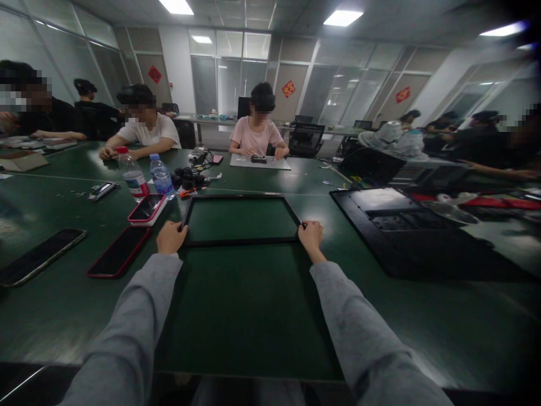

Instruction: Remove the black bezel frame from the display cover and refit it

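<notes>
A thin black rectangular frame (pixel 243 242), with the green tabletop showing through its middle, is held level between my two hands. My left hand (pixel 171 237) grips its left side, fingers closed round the edge. On the opposite side, my right hand (pixel 311 234) is closed on the right edge near the front corner. I cannot tell whether the frame touches the table. Just left of my left hand lie a phone in a red case (pixel 119 252) and, behind it, a phone with a pink rim (pixel 147 208).
Another phone (pixel 42 256) lies far left. Two water bottles (pixel 134 179) and tangled black cables (pixel 190 178) stand behind the phones. To the right is a large black panel (pixel 406 231). Across the green table (pixel 249 316) a person in pink (pixel 257 132) works at a mat.
</notes>
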